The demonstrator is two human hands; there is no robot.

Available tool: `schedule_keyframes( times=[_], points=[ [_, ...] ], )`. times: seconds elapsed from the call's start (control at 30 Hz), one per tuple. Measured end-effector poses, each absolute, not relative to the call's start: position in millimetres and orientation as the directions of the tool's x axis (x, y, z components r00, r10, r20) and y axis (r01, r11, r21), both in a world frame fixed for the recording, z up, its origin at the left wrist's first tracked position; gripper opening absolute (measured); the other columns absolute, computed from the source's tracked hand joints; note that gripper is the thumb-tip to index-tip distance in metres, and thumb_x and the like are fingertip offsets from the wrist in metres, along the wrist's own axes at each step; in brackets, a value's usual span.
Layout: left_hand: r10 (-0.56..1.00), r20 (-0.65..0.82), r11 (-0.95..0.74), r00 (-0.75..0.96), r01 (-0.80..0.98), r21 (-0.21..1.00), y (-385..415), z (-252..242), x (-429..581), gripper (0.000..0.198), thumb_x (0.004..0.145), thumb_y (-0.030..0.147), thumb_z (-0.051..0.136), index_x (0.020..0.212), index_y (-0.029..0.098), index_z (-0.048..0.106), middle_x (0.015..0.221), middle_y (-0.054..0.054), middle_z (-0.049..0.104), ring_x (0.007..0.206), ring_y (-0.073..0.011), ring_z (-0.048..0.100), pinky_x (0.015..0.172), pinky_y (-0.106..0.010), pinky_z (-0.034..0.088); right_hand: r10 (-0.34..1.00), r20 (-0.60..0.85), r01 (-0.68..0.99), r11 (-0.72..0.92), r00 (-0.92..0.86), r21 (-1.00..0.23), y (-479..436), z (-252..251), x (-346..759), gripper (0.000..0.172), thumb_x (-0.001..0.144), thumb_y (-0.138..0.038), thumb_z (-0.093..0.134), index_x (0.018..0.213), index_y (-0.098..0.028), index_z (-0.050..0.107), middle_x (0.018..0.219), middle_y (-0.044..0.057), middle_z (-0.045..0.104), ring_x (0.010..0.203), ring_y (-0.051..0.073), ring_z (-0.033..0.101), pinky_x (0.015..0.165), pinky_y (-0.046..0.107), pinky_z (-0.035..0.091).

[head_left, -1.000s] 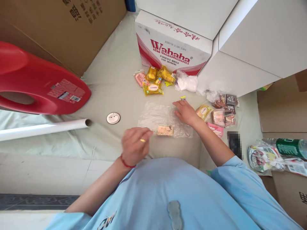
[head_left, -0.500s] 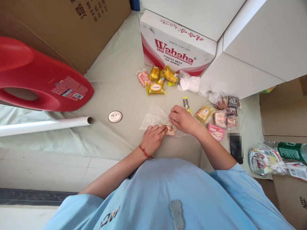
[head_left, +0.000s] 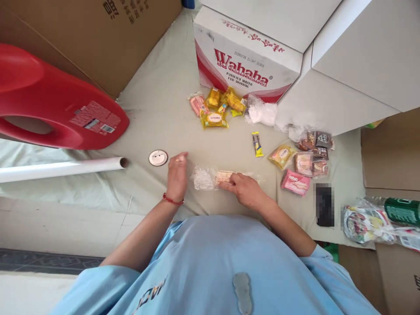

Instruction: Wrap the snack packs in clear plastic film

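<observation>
A beige, crumbly-looking snack (head_left: 225, 176) lies in clear plastic on the cloth-covered surface in front of me. My right hand (head_left: 246, 189) grips it from the right, fingers bent over its near side. Crumpled clear plastic wrap (head_left: 204, 178) spreads out from the snack's left end. Left of that wrap and apart from it, my left hand (head_left: 177, 179) holds nothing, its fingers stretched out. A round pin badge (head_left: 158, 158), pin side up, lies just beyond my left hand. A small yellow-and-dark packet (head_left: 257, 144) lies above my right hand.
Yellow snack packs (head_left: 214, 119) lie before a Wahaha water carton (head_left: 243, 65). To the right are a pink nabati pack (head_left: 295, 182), brown packets (head_left: 323, 140) and a blurred dark object (head_left: 324, 205). At left stand a red jug (head_left: 65, 105) and a white tube (head_left: 62, 169).
My left hand has let go of the snack and moved left. My right hand has come down onto the snack. The raised plastic now lies crumpled at the snack's left end.
</observation>
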State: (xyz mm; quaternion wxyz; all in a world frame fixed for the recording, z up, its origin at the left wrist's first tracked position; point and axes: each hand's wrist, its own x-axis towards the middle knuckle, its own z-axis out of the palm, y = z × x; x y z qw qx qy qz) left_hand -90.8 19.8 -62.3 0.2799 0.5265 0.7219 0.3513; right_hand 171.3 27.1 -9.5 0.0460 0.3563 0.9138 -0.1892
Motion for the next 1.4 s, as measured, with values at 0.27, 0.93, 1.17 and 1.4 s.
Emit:
schedule_keyframes(
  times=[0.27, 0.93, 1.17, 1.4],
  points=[
    [0.985, -0.169, 0.148, -0.031, 0.656, 0.740, 13, -19, -70, 0.017, 0.082, 0.038, 0.063, 0.082, 0.021, 0.065, 0.093, -0.006, 0.072, 0.085, -0.0227, 0.067, 0.081, -0.038, 0.056, 0.670, -0.206, 0.679, 0.587, -0.713, -0.442, 20, -8, 174, 0.045, 0.107, -0.020, 0.047, 0.145, -0.040, 0.058, 0.110, 0.006, 0.059, 0.097, 0.022, 0.051, 0.077, 0.028, 0.040],
    [0.868, -0.009, -0.411, 0.496, 0.729, 0.548, -19, -30, -2, 0.047, 0.092, 0.010, 0.040, 0.136, 0.016, 0.053, 0.122, -0.015, 0.063, 0.110, -0.0282, 0.060, 0.097, -0.045, 0.053, 1.000, 0.014, 0.870, 0.019, -0.014, -0.492, 7, -29, 225, 0.041, 0.096, -0.041, 0.063, 0.130, -0.019, 0.066, 0.128, 0.020, 0.058, 0.117, 0.035, 0.056, 0.104, 0.056, 0.049],
    [0.877, -0.044, -0.414, 0.479, 0.798, 0.439, -23, -28, -2, 0.045, 0.104, 0.016, 0.031, 0.142, 0.016, 0.054, 0.132, -0.016, 0.065, 0.115, -0.0282, 0.061, 0.090, -0.043, 0.048, 0.986, -0.130, 0.844, 0.020, -0.105, -0.536, 17, -10, 216, 0.014, 0.097, -0.031, 0.054, 0.099, -0.023, 0.066, 0.099, 0.009, 0.068, 0.090, 0.025, 0.062, 0.084, 0.039, 0.053],
    [0.845, -0.031, -0.462, 0.534, 0.756, 0.463, -24, -28, -10, 0.039, 0.098, 0.007, 0.037, 0.120, 0.010, 0.068, 0.119, -0.019, 0.068, 0.114, -0.0312, 0.062, 0.096, -0.046, 0.050, 0.911, -0.211, 0.843, 0.213, -0.354, -0.494, 53, 13, 133, 0.016, 0.101, -0.021, 0.049, 0.100, -0.021, 0.065, 0.100, 0.007, 0.069, 0.092, 0.021, 0.064, 0.082, 0.030, 0.048]
  ],
)
